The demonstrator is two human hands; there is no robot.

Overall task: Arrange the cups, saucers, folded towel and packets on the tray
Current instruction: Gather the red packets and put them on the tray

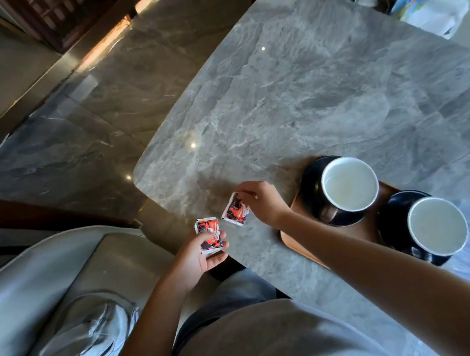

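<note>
Two red, black and white packets are held near the table's front left corner. My left hand [200, 256] grips one packet [208, 235] just off the table edge. My right hand [261, 201] pinches the top of the other packet [235, 210], which hangs just above the marble table. To the right lies a brown wooden tray [299, 239] carrying two dark cups with white insides, one cup [349, 183] on a black saucer [312, 186] and the other cup [437, 225] on a second black saucer [390, 218]. No folded towel is in view.
The grey marble table [320, 89] stretches away behind the tray. A grey chair [34, 276] with a grey bag [83, 350] on its seat stands at the left. A white plastic bag [430, 0] and cables lie beyond the far table edge.
</note>
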